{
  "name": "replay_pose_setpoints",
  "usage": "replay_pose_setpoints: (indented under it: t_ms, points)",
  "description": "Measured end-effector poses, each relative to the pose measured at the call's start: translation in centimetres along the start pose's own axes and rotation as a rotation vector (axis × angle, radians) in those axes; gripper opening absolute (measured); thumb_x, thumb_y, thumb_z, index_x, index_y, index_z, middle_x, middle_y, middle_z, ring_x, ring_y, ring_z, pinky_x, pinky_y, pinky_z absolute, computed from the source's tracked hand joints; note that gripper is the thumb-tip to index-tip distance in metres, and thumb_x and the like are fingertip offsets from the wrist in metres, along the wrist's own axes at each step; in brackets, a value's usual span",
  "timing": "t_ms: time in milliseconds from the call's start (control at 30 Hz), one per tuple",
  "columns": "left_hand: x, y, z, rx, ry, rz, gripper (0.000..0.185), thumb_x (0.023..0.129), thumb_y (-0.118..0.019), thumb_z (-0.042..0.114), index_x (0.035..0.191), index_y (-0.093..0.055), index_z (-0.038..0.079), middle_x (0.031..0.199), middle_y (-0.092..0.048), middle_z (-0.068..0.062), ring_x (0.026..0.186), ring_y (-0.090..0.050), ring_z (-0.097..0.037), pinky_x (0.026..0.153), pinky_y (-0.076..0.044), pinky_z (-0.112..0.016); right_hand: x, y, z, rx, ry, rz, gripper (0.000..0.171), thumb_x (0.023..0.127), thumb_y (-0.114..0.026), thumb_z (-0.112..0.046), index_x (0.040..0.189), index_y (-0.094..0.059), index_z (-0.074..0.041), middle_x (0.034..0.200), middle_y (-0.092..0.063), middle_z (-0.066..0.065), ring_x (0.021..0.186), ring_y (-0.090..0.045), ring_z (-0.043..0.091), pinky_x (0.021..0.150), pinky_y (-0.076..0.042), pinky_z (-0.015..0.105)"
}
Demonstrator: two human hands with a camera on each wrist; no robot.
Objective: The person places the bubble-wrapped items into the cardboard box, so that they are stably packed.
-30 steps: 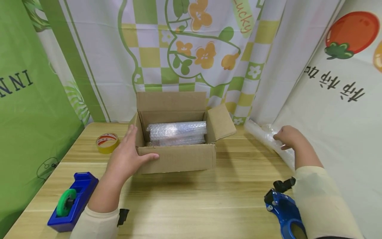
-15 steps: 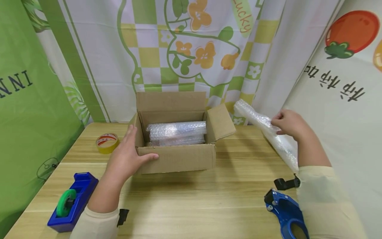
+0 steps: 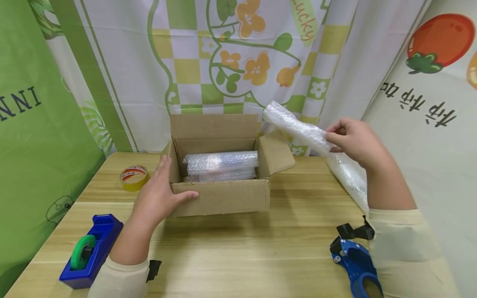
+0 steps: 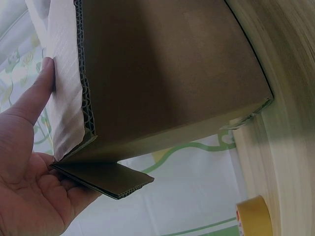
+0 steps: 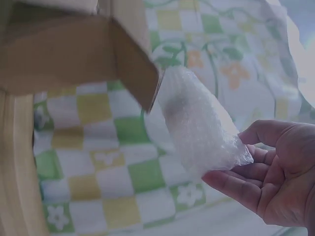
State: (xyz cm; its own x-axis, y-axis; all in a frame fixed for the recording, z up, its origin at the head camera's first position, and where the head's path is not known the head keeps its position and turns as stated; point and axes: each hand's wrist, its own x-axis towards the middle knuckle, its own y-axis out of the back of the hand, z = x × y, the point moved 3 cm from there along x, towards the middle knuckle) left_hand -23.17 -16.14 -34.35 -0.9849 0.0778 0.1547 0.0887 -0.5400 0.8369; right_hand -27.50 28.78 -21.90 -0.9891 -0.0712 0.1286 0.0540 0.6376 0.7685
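An open cardboard box (image 3: 220, 198) stands mid-table, holding bubble-wrapped packages (image 3: 223, 163). My left hand (image 3: 158, 194) grips its front left corner, thumb on the front and fingers along the left side. In the left wrist view, the thumb lies on one flap, with the fingers behind a smaller flap (image 4: 106, 178). My right hand (image 3: 354, 138) pinches the near end of a long bubble-wrapped package (image 3: 298, 128), raised right of the box with its far end up. A dark patch shows through the wrap in the right wrist view. Another bubble-wrapped piece (image 3: 350, 182) lies below that hand.
A yellow tape roll (image 3: 134, 178) sits left of the box. Nearer on the left is a blue tape dispenser (image 3: 93, 252) with green tape. A blue handheld tape cutter (image 3: 357, 265) lies at the right front, partly behind the right sleeve. Printed curtains (image 3: 238, 62) hang behind the table.
My right hand has lifted the bubble-wrapped package from the table's right side, moving it up and left towards the box. The left hand and box have stayed put.
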Motion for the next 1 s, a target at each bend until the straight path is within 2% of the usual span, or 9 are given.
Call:
replay_pose_setpoints:
  t_ms: [133,300,400,600,833,1000]
  points:
    - [0.0,0.0,0.0,-0.001,0.001,-0.001,0.128,0.071,-0.073,0.07,0.159,-0.004,0.007,0.166,-0.001,-0.012,0.146,-0.02,-0.045,0.109,-0.031,-0.064,-0.2,-0.9,-2.3,0.005,0.054,-0.025,0.032,0.099,-0.057,-0.029,0.113,-0.058,0.0,0.111,-0.063,0.016,0.085,-0.064,0.014,0.072,-0.057,0.024]
    - [0.0,0.0,0.1,-0.002,0.0,0.003,0.127,0.072,-0.073,0.069,0.159,-0.004,0.007,0.166,-0.001,-0.012,0.146,-0.021,-0.045,0.109,-0.031,-0.064,-0.2,-3.1,-4.9,0.024,0.108,-0.084,0.026,0.098,-0.06,-0.026,0.11,-0.061,-0.003,0.107,-0.067,0.012,0.087,-0.064,0.019,0.074,-0.056,0.028]
    - [0.0,0.0,0.0,-0.003,0.003,0.001,0.127,0.072,-0.073,0.069,0.159,-0.004,0.007,0.166,0.0,-0.011,0.146,-0.02,-0.044,0.109,-0.031,-0.064,0.0,-4.8,-6.3,-0.011,0.143,-0.107,0.023,0.097,-0.061,-0.026,0.107,-0.063,-0.005,0.105,-0.068,0.01,0.089,-0.064,0.02,0.075,-0.055,0.031]
    - [0.0,0.0,0.0,0.001,0.002,0.004,0.127,0.072,-0.072,0.07,0.159,-0.004,0.007,0.166,-0.001,-0.012,0.146,-0.02,-0.045,0.109,-0.032,-0.063,0.6,-8.7,-8.5,-0.154,0.255,-0.182,0.015,0.096,-0.061,-0.023,0.102,-0.065,-0.01,0.102,-0.07,0.007,0.094,-0.064,0.021,0.08,-0.053,0.037]
    - [0.0,-0.1,-0.2,0.008,-0.01,0.017,0.128,0.071,-0.072,0.071,0.158,-0.005,0.006,0.166,-0.002,-0.013,0.147,-0.02,-0.044,0.11,-0.031,-0.063,1.3,-13.0,-8.9,-0.226,0.341,-0.259,0.007,0.095,-0.063,-0.022,0.097,-0.065,-0.017,0.094,-0.07,-0.002,0.086,-0.064,0.015,0.075,-0.052,0.034]
    - [0.0,0.0,-0.2,0.005,-0.011,0.017,0.128,0.071,-0.072,0.071,0.159,-0.005,0.006,0.166,-0.002,-0.012,0.147,-0.019,-0.043,0.11,-0.03,-0.063,1.7,-15.0,-8.4,-0.261,0.382,-0.284,0.005,0.096,-0.063,-0.024,0.097,-0.065,-0.019,0.095,-0.07,-0.004,0.087,-0.063,0.014,0.078,-0.051,0.034]
